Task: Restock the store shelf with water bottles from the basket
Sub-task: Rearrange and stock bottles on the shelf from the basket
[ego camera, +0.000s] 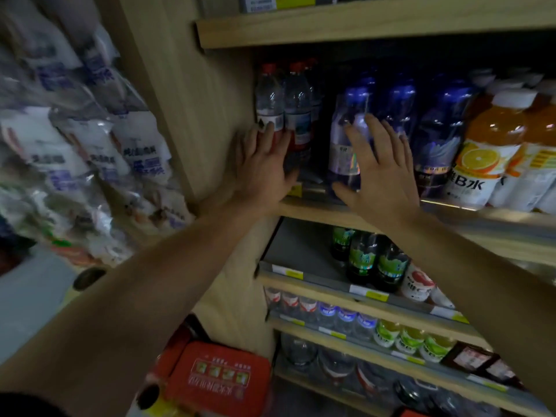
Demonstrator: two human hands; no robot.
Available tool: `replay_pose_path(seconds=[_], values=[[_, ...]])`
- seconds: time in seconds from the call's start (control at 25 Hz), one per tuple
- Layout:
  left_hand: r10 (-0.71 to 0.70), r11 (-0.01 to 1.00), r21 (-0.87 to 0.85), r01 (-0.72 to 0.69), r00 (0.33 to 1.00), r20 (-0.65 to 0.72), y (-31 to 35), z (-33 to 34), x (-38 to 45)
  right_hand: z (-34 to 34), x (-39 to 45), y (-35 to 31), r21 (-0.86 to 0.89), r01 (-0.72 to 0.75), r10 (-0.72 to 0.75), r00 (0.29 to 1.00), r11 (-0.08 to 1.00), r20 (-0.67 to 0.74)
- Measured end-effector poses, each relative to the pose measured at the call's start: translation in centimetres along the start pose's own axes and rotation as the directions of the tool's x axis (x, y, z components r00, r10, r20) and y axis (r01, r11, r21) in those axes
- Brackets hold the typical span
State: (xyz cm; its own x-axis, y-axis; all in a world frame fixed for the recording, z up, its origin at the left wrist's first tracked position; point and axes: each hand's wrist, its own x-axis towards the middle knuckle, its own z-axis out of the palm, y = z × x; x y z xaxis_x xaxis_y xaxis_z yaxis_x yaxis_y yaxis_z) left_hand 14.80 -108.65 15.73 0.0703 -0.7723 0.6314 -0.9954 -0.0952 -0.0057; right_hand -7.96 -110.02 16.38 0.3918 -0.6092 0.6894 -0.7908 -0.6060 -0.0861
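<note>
Water bottles [268,100], clear ribbed plastic with red caps, meet the flat, spread left hand [264,164]; right hand [376,173] likewise spread.

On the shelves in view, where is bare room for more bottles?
Free: the dark gap between red-capped water bottles and blue-capped bottles; the grey shelf floor left of green-labelled bottles. Crowded: rightward toward orange juice bottles.

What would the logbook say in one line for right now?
left hand open on red-capped bottles | right hand open at blue-capped bottle | shelf step: aligning
</note>
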Motion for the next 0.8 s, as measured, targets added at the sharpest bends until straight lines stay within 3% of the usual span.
replay_pose_path(seconds=[0.16,0.36,0.52,0.8], values=[[-0.02,0.991,-0.134,0.022,1.0,0.017,1.0,-1.3,-6.7,-0.7,-5.0,-1.6,0.003,-0.035,0.035,0.997,0.999,0.067],[0.016,0.929,-0.361,0.084,0.964,0.264,4.6,-1.7,-17.9,-2.6,-15.7,-3.5,0.022,-0.166,0.156,0.957,0.986,0.244],[0.092,0.874,-0.474,0.108,0.921,0.378,9.1,-1.9,-26.0,-4.9,-25.5,-3.2,-0.011,-0.269,0.252,0.885,0.963,0.391],[0.31,0.817,-0.572,0.066,0.787,0.533,20.6,-0.9,-37.1,-10.6,-42.9,2.6,-0.115,-0.494,0.479,0.72,0.862,0.502]])
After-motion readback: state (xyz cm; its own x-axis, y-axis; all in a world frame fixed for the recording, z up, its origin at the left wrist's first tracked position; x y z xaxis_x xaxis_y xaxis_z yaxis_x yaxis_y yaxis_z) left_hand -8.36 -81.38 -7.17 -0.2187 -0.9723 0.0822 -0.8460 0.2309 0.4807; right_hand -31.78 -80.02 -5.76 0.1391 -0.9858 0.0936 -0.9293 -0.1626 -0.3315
